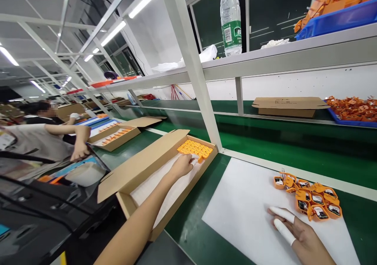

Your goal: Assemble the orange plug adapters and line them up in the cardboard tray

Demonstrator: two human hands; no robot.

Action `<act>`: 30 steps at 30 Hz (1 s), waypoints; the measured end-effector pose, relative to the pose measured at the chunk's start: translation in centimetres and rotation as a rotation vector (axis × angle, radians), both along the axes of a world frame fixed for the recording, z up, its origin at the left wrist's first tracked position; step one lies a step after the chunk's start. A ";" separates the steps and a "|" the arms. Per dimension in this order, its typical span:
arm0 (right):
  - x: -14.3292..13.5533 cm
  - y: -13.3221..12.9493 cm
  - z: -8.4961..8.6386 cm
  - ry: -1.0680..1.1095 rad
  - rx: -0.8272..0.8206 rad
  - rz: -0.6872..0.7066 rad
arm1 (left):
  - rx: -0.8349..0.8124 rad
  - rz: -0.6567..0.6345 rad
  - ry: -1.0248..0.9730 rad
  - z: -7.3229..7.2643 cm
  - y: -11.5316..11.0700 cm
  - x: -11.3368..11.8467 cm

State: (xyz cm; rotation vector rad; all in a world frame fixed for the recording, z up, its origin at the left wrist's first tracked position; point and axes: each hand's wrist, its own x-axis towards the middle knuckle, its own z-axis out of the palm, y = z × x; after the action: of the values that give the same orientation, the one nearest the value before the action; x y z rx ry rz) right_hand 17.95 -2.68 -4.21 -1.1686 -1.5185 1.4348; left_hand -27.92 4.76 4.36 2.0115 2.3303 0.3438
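Observation:
My left hand [182, 166] reaches into a long open cardboard box [206, 163], its fingers pressed together at the near edge of the rows of orange pieces [194, 148]. An orange piece [200, 160] shows right at the fingertips. White paper [159, 186] lines the rest of the box. My right hand [287, 227], with white covers on its fingers, hovers over a white sheet [241, 194], thumb and fingers apart and nothing between them. To its upper right several orange parts with black and white insides [318, 198] stand in a cluster on the sheet.
A metal post [191, 61] rises behind the box. On the upper shelf are a water bottle [231, 21] and a blue tray [338, 19]. Below are a flat carton [290, 106] and another blue tray [353, 119]. A person's hand [79, 147] is at left, near another box [113, 139].

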 end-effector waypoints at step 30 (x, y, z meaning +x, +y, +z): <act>5.1 -0.3 12.9 -0.514 0.607 0.057 | 0.124 -1.086 -0.419 -3.4 -4.5 25.7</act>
State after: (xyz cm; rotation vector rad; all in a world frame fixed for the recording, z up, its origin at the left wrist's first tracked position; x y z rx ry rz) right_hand 23.07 -2.99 8.72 -1.1482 -2.1502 0.6246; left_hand -2.18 0.27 0.92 2.5513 0.7983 0.7145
